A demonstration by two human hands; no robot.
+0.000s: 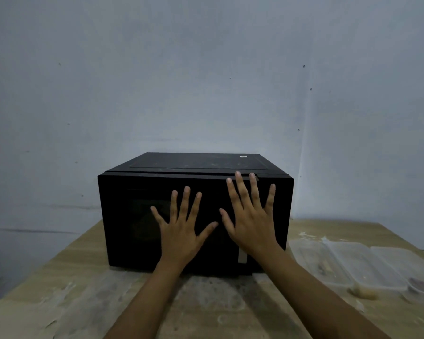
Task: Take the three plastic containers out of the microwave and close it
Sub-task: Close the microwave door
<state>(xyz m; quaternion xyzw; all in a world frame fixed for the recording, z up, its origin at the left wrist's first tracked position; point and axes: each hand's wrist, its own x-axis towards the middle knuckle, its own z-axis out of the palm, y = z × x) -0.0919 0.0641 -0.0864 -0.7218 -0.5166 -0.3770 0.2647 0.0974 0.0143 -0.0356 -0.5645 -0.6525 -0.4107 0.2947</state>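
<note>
A black microwave (132, 192) stands in the middle of the wooden table (59, 289), its door shut. My left hand (180, 228) is spread flat in front of the door's dark window, holding nothing. My right hand (251, 216) is spread flat over the right part of the front, its fingertips reaching the top edge, also holding nothing. Three clear plastic containers (367, 265) lie side by side on the table to the right of the microwave, with bits of food in them.
A pale blue-grey wall (206, 81) rises right behind the microwave. The table top is worn and stained. A small round dark lid or dish (419, 286) sits at the near end of the containers. The table's left edge runs diagonally.
</note>
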